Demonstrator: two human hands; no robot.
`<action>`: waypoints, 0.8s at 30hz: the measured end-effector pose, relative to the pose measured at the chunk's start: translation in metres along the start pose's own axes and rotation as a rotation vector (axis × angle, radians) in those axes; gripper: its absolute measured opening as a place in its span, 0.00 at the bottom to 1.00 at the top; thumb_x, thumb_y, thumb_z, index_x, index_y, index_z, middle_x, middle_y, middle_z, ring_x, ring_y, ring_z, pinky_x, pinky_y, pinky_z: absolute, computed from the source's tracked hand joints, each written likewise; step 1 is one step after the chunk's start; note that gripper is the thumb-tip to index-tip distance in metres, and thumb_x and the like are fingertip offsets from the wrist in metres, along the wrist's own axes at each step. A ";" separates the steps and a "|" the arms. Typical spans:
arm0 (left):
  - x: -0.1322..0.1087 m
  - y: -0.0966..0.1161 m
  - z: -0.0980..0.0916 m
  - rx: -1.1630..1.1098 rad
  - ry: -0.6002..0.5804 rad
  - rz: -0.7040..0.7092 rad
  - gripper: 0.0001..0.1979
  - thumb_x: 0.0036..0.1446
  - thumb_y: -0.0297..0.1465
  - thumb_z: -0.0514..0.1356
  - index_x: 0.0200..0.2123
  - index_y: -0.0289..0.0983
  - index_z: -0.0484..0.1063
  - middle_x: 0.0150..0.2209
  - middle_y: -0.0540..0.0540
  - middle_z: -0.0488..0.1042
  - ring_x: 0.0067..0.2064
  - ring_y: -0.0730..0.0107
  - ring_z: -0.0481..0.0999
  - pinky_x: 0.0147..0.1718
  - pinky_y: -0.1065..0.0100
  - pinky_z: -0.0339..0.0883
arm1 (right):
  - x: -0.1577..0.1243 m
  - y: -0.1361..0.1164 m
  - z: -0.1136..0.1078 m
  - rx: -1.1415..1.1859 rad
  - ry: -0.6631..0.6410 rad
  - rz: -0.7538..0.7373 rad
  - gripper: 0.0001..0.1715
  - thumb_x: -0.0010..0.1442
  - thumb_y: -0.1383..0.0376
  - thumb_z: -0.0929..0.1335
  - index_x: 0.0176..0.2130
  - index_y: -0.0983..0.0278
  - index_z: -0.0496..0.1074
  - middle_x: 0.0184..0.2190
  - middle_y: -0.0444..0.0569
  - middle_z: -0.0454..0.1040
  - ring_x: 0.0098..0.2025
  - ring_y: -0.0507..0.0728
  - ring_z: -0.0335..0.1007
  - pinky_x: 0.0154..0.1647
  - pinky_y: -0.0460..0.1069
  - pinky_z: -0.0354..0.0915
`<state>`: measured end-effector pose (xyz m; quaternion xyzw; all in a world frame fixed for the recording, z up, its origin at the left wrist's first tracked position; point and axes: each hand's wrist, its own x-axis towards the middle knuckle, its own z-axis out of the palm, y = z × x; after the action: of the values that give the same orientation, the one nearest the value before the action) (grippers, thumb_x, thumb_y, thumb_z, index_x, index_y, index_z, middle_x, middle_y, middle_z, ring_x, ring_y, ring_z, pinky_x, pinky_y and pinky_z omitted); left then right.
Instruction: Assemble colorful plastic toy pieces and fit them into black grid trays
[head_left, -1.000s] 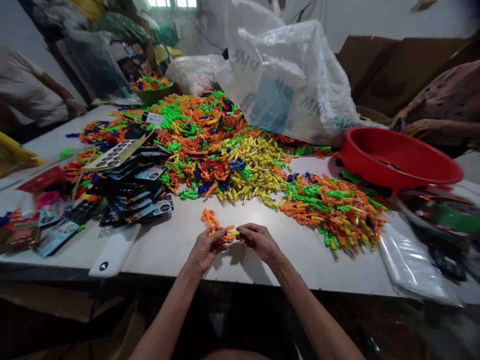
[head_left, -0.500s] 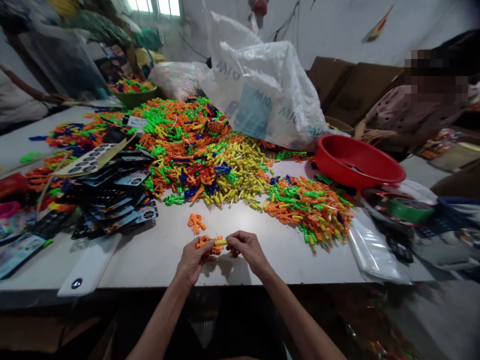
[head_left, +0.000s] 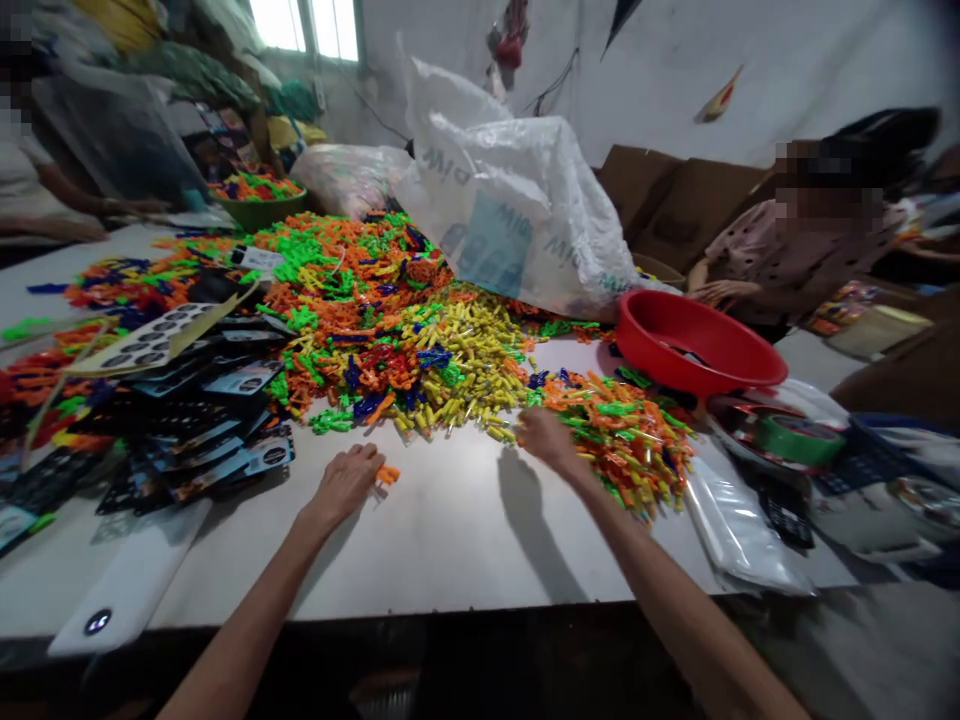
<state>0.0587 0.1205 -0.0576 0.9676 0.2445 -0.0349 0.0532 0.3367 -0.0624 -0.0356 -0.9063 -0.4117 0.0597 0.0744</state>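
Observation:
My left hand is low over the white table, its fingers bent and closed on a small orange plastic toy piece that sticks out past the fingertips. My right hand is stretched forward at the left edge of a heap of orange and green toy pieces with yellow parts. Motion smears its fingers, so what they hold, if anything, is not visible. Just beyond it lies a mound of small yellow cylinders.
A large multicoloured toy heap spreads behind. At left are stacked black printed cards and a white flat device. A red basin, clear plastic bags and green tape stand right. A co-worker sits beyond.
My hands have moved apart. The left went forward and left to the orange piece on the table; the right went forward and right to the heap. The orange-and-yellow pieces between them are gone from there.

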 end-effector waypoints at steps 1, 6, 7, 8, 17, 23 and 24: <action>0.001 -0.001 0.001 0.010 0.023 0.000 0.09 0.54 0.24 0.51 0.31 0.38 0.70 0.38 0.42 0.72 0.45 0.58 0.70 0.41 0.61 0.63 | 0.003 -0.016 0.010 -0.024 -0.039 -0.007 0.12 0.56 0.70 0.62 0.40 0.68 0.72 0.39 0.57 0.73 0.39 0.60 0.69 0.36 0.49 0.61; 0.003 0.009 0.021 -0.488 0.137 -0.218 0.08 0.54 0.37 0.52 0.30 0.40 0.65 0.26 0.49 0.71 0.30 0.64 0.72 0.28 0.67 0.61 | 0.021 -0.047 0.042 -0.094 -0.014 0.003 0.16 0.55 0.76 0.62 0.44 0.70 0.69 0.42 0.59 0.71 0.42 0.60 0.68 0.38 0.50 0.61; 0.003 0.015 0.025 -0.670 0.109 -0.274 0.11 0.52 0.42 0.53 0.31 0.40 0.64 0.24 0.50 0.70 0.27 0.65 0.71 0.25 0.68 0.60 | 0.023 -0.045 0.043 -0.099 -0.013 -0.009 0.15 0.55 0.75 0.62 0.44 0.70 0.69 0.42 0.59 0.72 0.42 0.60 0.68 0.38 0.50 0.61; 0.003 0.024 0.028 -0.859 0.072 -0.319 0.15 0.49 0.45 0.55 0.31 0.40 0.63 0.22 0.52 0.69 0.24 0.66 0.70 0.22 0.68 0.59 | 0.023 -0.042 0.044 -0.100 -0.016 -0.020 0.14 0.55 0.74 0.62 0.43 0.70 0.69 0.41 0.59 0.72 0.41 0.60 0.68 0.38 0.50 0.61; -0.006 0.084 0.014 -1.648 -0.104 -0.372 0.18 0.43 0.43 0.65 0.27 0.34 0.67 0.23 0.50 0.69 0.22 0.75 0.65 0.21 0.72 0.59 | -0.009 -0.028 0.041 0.205 0.046 0.023 0.09 0.59 0.68 0.61 0.41 0.65 0.65 0.37 0.53 0.72 0.37 0.57 0.69 0.35 0.49 0.60; -0.011 0.088 -0.004 -1.722 -0.131 -0.198 0.16 0.50 0.41 0.61 0.34 0.34 0.70 0.30 0.46 0.73 0.29 0.73 0.71 0.26 0.72 0.62 | -0.048 -0.044 0.022 1.281 -0.425 -0.171 0.16 0.54 0.54 0.66 0.32 0.66 0.69 0.18 0.40 0.63 0.19 0.48 0.56 0.21 0.44 0.53; -0.012 0.090 -0.006 -1.715 -0.164 -0.166 0.16 0.50 0.42 0.61 0.34 0.34 0.69 0.30 0.46 0.73 0.29 0.73 0.71 0.26 0.72 0.62 | -0.052 -0.048 0.019 1.346 -0.470 -0.176 0.17 0.53 0.54 0.67 0.30 0.67 0.70 0.18 0.39 0.61 0.18 0.47 0.54 0.20 0.44 0.51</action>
<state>0.0907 0.0371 -0.0426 0.5669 0.2518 0.0880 0.7794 0.2638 -0.0692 -0.0432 -0.5905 -0.3625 0.4879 0.5310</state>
